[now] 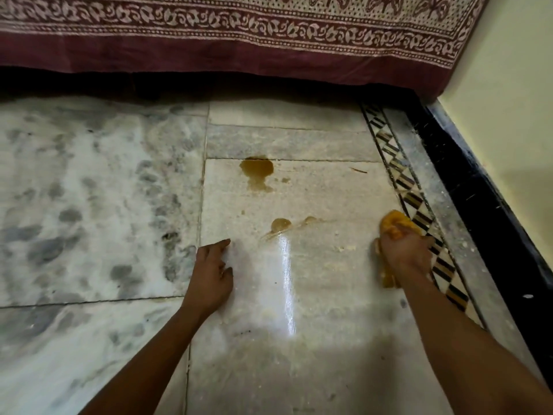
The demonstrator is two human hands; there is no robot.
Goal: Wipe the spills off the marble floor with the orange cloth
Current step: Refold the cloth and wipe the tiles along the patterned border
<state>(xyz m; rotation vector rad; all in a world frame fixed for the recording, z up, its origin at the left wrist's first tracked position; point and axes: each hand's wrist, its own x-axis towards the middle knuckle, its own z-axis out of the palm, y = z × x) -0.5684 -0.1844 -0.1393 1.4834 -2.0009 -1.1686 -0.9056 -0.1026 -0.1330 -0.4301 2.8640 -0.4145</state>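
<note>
Gripping the crumpled orange cloth (395,224) in our right hand (404,256), fingers curled round it, far right, we rest our left hand (212,274), fingers loose and empty, on the white marble floor (314,295). Next, we judge, sweep left over the small brown spill (280,224), then the larger far spill (256,170).

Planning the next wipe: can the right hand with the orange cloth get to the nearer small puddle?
Probably yes. The right hand grips the orange cloth, and only open marble floor lies between it and the small puddle; the left hand rests clear of that path.
</note>
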